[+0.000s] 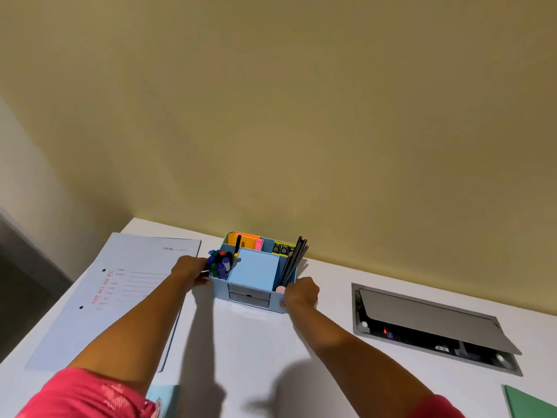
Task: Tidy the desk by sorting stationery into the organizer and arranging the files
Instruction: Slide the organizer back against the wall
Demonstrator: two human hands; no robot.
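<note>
A light blue desk organizer stands on the white desk near the wall. It holds several coloured markers at the left, a blue notepad in the middle, orange and pink sticky notes at the back, and dark pencils at the right. My left hand grips the organizer's left side. At the front right corner my right hand grips the other side. A pale blue file lies flat to the left.
An open grey cable hatch with sockets is sunk into the desk at the right. A green folder corner shows at the bottom right. A light blue book edge peeks out at the bottom, by my pink sleeve.
</note>
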